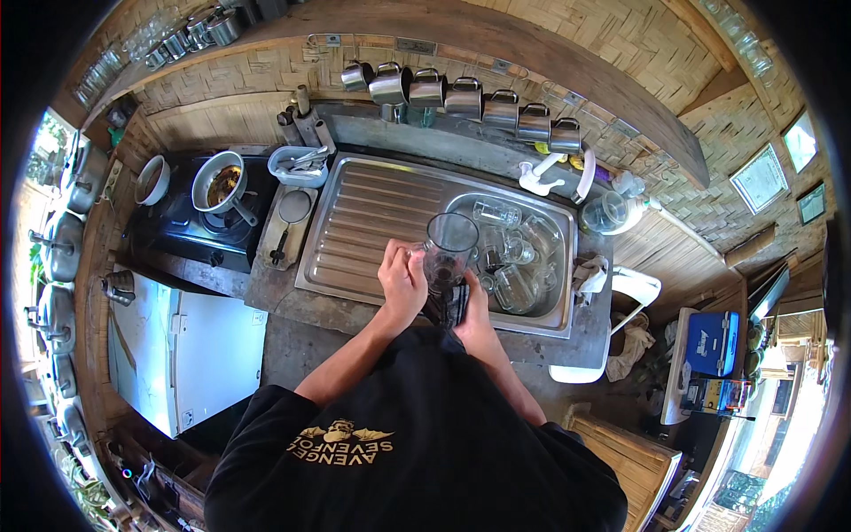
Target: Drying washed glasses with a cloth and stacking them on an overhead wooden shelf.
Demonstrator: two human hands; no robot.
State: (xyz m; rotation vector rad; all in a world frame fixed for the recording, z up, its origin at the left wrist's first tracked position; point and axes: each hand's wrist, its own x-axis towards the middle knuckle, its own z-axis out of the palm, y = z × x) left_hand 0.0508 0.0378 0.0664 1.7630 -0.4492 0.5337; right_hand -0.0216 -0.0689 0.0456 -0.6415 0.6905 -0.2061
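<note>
A tall clear glass jug (449, 250) with a dark base is held upright over the front edge of a steel sink (558, 232). My left hand (402, 282) grips its side. My right hand (473, 312) holds it from below, at the dark base, and is partly hidden behind the jug. Several clear glasses (505, 257) lie in the sink basin just right of the jug. The ribbed steel drainboard (363, 222) stretches to the left of my hands.
A white tap (542, 173) stands behind the sink, and a row of steel mugs (461, 96) hangs above. A pan (222, 184) sits on the black stove at left, a white fridge (191, 350) below it. A cloth (587, 275) lies right of the basin.
</note>
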